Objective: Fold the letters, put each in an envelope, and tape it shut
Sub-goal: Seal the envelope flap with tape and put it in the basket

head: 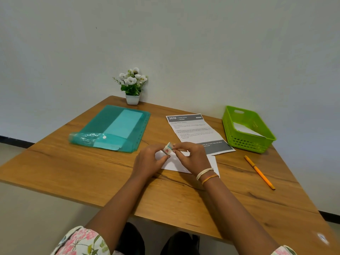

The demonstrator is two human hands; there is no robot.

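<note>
Two hands meet over the middle of the worktop [92, 172], both on a small tape roll [167, 148]. The left hand [149, 161] has its fingers curled round the roll from the near side, thumb against its lower edge. The right hand [191, 157] pinches the roll's top edge between thumb and forefinger; whether a strip is being pulled off I cannot tell. On the right wrist sit white and orange bands [207, 174].

Under the hands lies a white envelope [176, 165], flat on the worktop and largely hidden by them, so its flap cannot be made out. Just behind it, touching or overlapping its far edge, lies an unfolded printed letter [195, 130] with a dark header and a dark band at its near end.

To the left, well apart from the hands, is a green plastic folder [117, 126] with pale sheets inside and its flap open toward the near side. A white pot of white flowers [132, 85] stands at the far edge by the wall. On the right, a green basket [248, 142] holds white paper [246, 130]. Nearer, an orange pen [259, 172] lies slantwise, apart from everything else.
</note>
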